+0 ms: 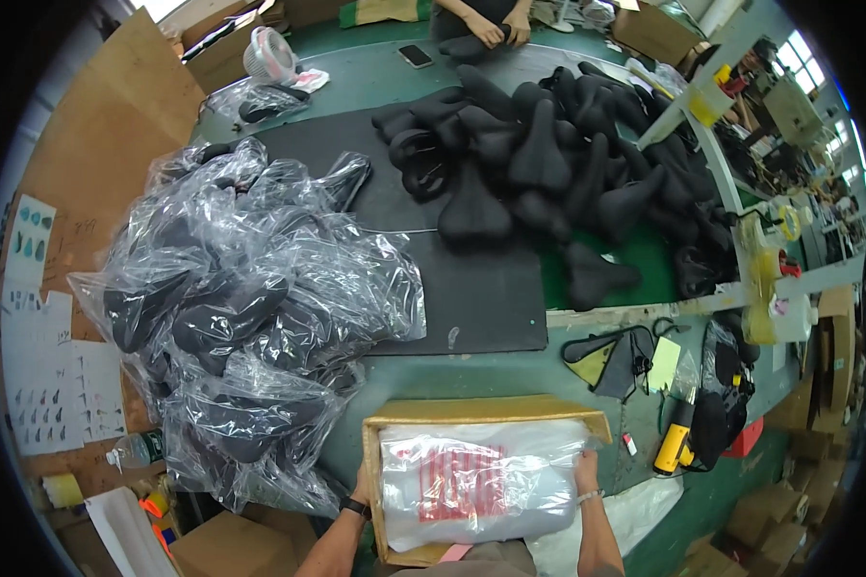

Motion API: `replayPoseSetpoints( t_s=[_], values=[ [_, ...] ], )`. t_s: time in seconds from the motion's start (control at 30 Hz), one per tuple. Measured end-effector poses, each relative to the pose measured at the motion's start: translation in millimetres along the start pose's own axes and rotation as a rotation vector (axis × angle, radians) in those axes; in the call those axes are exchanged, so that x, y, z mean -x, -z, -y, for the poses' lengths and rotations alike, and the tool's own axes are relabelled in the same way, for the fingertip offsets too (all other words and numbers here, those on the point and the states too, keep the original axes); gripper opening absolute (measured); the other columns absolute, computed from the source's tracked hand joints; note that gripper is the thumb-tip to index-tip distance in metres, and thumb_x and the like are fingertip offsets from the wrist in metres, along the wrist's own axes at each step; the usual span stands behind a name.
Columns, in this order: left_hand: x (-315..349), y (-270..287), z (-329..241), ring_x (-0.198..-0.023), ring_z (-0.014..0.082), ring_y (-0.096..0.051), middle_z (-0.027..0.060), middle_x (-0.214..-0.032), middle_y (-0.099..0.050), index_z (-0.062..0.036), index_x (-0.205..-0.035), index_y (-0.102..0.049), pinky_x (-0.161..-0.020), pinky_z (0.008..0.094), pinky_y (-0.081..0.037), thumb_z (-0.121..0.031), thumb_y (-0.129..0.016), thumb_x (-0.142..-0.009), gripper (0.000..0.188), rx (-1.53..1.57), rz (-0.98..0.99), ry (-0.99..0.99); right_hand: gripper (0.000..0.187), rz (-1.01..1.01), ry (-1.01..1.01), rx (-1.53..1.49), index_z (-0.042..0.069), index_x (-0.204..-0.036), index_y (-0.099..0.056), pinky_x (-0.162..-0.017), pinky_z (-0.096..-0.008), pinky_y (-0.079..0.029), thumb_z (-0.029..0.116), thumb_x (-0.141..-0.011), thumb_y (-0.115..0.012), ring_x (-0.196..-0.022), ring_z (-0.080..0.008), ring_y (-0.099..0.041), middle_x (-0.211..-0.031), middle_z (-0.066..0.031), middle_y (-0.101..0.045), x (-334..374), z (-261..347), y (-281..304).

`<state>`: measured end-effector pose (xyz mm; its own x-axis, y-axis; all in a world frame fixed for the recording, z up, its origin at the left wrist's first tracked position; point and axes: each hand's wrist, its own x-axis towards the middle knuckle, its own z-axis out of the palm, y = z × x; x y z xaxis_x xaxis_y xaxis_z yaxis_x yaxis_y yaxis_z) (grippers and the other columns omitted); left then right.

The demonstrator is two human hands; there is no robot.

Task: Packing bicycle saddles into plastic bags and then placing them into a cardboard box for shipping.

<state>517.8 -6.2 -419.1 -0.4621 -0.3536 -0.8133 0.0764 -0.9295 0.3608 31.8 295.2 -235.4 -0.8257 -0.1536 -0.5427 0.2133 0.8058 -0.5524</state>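
At the near edge of the table I have an open cardboard box with tape along its rim. A stack of clear plastic bags with red print fills it. My left hand grips the box's left side, its fingers partly hidden behind the wall. On the right side my right hand is closed on the box edge. To the left lies a heap of plastic-wrapped bicycle saddles. Beyond the box, unwrapped black bicycle saddles are piled on the table.
A black mat lies between the piles. Right of the box are a yellow-and-black tool and a dark pouch. Across the table another person's hands hold a saddle, near a phone. A white frame stands at right.
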Motion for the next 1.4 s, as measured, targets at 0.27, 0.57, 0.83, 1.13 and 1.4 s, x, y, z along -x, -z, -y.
replayPoseSetpoints(
  t_s=[0.27,0.57,0.83,1.13,1.4],
  values=[
    [37,-186,-42,-0.119,0.0225,-0.056,0.009,-0.138,-0.054,-0.0062,-0.144,-0.044,-0.101,0.0385,-0.047,-0.041,-0.046,-0.103,0.053,0.281,0.122,-0.062,0.025,0.101,0.266,0.161,-0.005,-0.106,-0.057,-0.088,-0.033,-0.044,0.0,-0.084,-0.046,-0.092,-0.0184,-0.052,-0.102,-0.0111,-0.058,-137,74,83],
    [54,-385,-176,-0.119,0.0233,-0.057,0.0089,-0.138,-0.054,-0.0063,-0.144,-0.043,-0.102,0.0396,-0.047,-0.04,-0.045,-0.103,0.053,0.525,0.33,-0.08,0.031,0.382,0.585,-0.115,0.001,-0.124,-0.052,-0.093,-0.0288,-0.044,0.001,-0.093,-0.045,-0.102,-0.0122,-0.052,-0.11,-0.004,-0.056,-252,401,134],
    [-1,-392,-237,-0.13,0.0244,-0.048,0.0096,-0.146,-0.047,-0.0075,-0.148,-0.037,-0.112,0.0423,-0.037,-0.044,-0.04,-0.105,0.057,0.695,0.831,-0.285,0.02,0.423,0.707,-0.071,0.0,-0.099,-0.067,-0.069,-0.024,-0.05,0.013,-0.096,-0.052,-0.075,-0.0077,-0.061,-0.088,0.0012,-0.066,-209,609,50],
    [-78,-435,-300,-0.122,0.0236,-0.054,0.0113,-0.137,-0.051,-0.0024,-0.144,-0.038,-0.107,0.0392,-0.043,-0.04,-0.036,-0.106,0.053,0.479,0.358,-0.406,0.025,0.423,0.621,-0.124,0.001,-0.093,-0.069,-0.071,-0.0283,-0.05,0.015,-0.096,-0.047,-0.079,-0.0094,-0.062,-0.086,-0.0016,-0.067,-243,671,27],
    [-116,-452,-347,-0.123,0.0249,-0.054,0.0122,-0.137,-0.051,-0.0023,-0.143,-0.038,-0.107,0.0406,-0.043,-0.042,-0.036,-0.105,0.055,0.441,0.32,-0.497,0.029,0.278,0.975,0.485,-0.01,-0.1,-0.066,-0.076,-0.0348,-0.05,0.013,-0.092,-0.051,-0.084,-0.0185,-0.064,-0.092,-0.0144,-0.071,-304,753,3]
  ],
)
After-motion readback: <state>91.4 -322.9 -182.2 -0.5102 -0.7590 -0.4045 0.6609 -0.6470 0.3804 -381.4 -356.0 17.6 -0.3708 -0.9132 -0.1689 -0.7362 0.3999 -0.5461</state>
